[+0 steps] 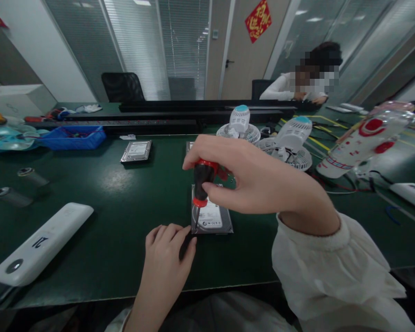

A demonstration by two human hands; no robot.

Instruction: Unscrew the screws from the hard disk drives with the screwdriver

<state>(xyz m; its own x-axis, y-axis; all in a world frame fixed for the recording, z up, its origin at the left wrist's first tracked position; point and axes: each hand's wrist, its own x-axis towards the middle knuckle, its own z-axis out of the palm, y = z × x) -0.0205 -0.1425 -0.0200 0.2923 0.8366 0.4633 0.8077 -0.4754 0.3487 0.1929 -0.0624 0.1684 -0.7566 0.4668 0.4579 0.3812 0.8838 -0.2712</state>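
A hard drive (pixel 212 219) with a white label lies flat on the green table in front of me. My right hand (pixel 242 175) is closed around the black and red handle of a screwdriver (pixel 204 180), held almost upright. Its thin shaft runs down to the drive's near left corner; whether the tip sits in a screw is too small to tell. At that same corner, my left hand (pixel 169 249) grips the drive's edge, forefinger at the left side and thumb by the front. My right hand covers part of the drive's far end.
Another hard drive (pixel 136 151) lies farther left, near a blue tray (pixel 74 137). Two white fans (pixel 240 124) and a clear-topped bottle (pixel 363 138) stand at the right among cables. A long white device (pixel 43 244) and two metal cylinders (pixel 12 196) lie left. A person (pixel 307 76) sits across.
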